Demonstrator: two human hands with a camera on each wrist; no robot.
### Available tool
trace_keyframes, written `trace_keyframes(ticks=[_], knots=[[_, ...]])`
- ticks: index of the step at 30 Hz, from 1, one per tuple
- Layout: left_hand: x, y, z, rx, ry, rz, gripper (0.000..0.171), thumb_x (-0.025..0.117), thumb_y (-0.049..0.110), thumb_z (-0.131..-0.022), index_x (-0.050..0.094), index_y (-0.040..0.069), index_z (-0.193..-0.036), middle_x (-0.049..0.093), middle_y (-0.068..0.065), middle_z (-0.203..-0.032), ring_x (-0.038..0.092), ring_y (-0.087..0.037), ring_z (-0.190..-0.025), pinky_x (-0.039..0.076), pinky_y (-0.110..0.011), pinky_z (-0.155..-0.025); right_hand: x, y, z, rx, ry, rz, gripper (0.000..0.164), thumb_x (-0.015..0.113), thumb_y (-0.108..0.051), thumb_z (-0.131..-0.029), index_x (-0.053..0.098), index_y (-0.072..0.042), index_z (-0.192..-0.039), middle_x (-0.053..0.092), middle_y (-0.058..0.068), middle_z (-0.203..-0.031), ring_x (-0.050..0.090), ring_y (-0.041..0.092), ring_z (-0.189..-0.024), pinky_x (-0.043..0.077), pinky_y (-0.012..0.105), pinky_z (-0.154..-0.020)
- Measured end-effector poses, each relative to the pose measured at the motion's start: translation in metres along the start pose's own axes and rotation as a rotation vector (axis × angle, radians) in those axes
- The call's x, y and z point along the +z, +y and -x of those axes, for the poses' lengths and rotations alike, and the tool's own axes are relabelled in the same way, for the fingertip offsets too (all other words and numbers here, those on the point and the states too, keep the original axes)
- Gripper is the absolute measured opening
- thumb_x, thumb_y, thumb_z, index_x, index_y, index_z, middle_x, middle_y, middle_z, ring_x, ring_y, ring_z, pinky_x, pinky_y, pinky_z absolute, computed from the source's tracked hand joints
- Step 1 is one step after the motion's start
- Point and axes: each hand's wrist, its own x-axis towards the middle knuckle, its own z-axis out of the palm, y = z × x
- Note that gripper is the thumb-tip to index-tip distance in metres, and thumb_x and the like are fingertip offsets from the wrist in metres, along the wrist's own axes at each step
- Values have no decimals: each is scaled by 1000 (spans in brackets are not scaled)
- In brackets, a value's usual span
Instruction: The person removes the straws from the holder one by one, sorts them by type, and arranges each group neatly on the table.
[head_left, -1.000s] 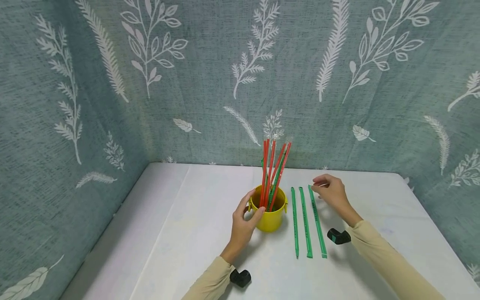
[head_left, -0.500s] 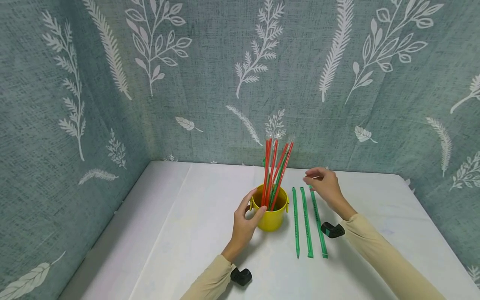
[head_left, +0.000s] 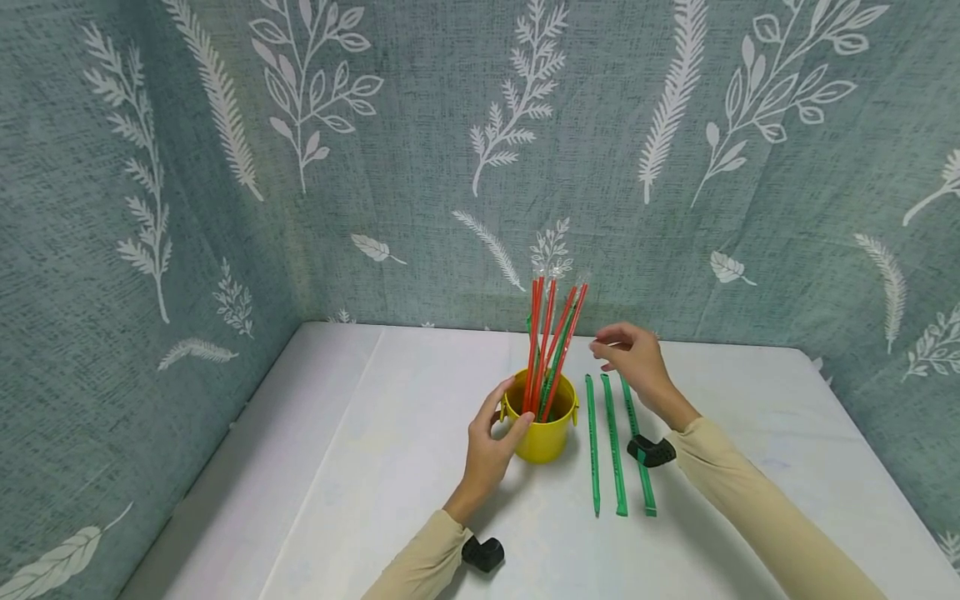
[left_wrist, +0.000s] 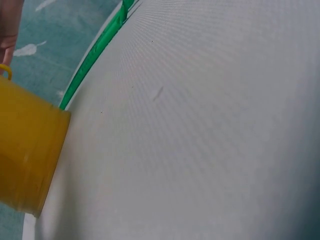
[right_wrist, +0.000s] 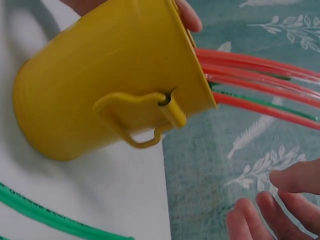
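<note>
A small yellow bucket (head_left: 542, 442) with side handles stands upright on the table, holding several red straws (head_left: 536, 342) and some green ones in wrappers. My left hand (head_left: 486, 446) holds it from the left, thumb at the front rim and fingers along the side. To its right, three green wrapped straws (head_left: 612, 450) lie side by side on the table. Above their far ends hovers my right hand (head_left: 633, 358), fingers loosely bent with nothing between them. In the right wrist view, the bucket (right_wrist: 110, 75) fills the upper left and the right hand's fingertips (right_wrist: 267, 205) are apart from it.
The white table (head_left: 360, 467) ends at a leaf-patterned curtain (head_left: 420, 167) behind, and more curtain hangs at both sides. A black wrist camera (head_left: 651, 451) covers part of the rightmost green straw; another (head_left: 482, 554) sits on the left wrist.
My right hand has moved left, from the far end of the rightmost green straw toward the bucket. The left hand stays on the bucket, and the straws lie as before.
</note>
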Motion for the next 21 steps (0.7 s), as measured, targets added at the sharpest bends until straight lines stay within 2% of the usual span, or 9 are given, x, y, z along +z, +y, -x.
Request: trace_keyframes(ticks=[1,3,7,8,15,18,20,21], knots=[[0,0,0,0,2,2,50,58,14,-84,40,6,-130,44,-7,-131,38,-19,-120,35,-45,-86,1,-2,-1,-6,-20,-22,44,64,-40,-77,57,-14,-112,59,1,-104,60,19,-86,51,38,-60],[0,0,0,-2,2,4,50,58,13,-84,40,6,-130,44,-7,-131,37,-19,-121,34,-45,-86,4,4,-6,-30,-21,-42,45,64,-41,-76,57,-14,-111,59,2,-104,60,19,-86,51,33,-63],[0,0,0,-8,1,8,50,58,14,-84,40,6,-131,43,-7,-131,36,-19,-121,34,-48,-86,10,2,-8,-68,-23,-67,41,64,-37,-78,58,-12,-110,60,3,-102,60,18,-84,51,31,-63],[0,0,0,-8,0,8,50,58,14,-84,40,6,-131,43,-8,-131,36,-19,-121,34,-48,-86,12,2,-8,-72,-8,-58,45,65,-41,-75,58,-14,-110,60,1,-101,61,17,-83,51,31,-61],[-1,0,0,-14,-1,13,50,58,14,-84,40,7,-131,43,-7,-131,36,-18,-121,33,-49,-87,13,-76,31,-104,-50,-124,42,66,-33,-77,58,-4,-107,61,9,-97,61,22,-81,51,34,-62],[-1,1,0,-16,-8,18,50,58,14,-85,40,6,-131,42,-7,-132,36,-18,-122,32,-50,-87,13,-97,42,-129,-49,-129,42,65,-35,-78,58,-4,-105,61,9,-95,61,22,-79,51,33,-62],[-1,1,0,-15,-8,18,50,58,14,-85,40,6,-131,43,-7,-132,36,-18,-122,32,-51,-87,13,-97,42,-161,-64,-166,39,65,-32,-78,58,-5,-106,62,8,-95,61,19,-78,51,31,-61],[-1,1,1,-14,-7,18,50,58,14,-85,40,6,-131,43,-7,-132,36,-18,-121,33,-51,-87,13,-106,46,-156,-61,-152,41,64,-34,-78,57,-4,-106,62,9,-95,61,21,-80,51,33,-63]])
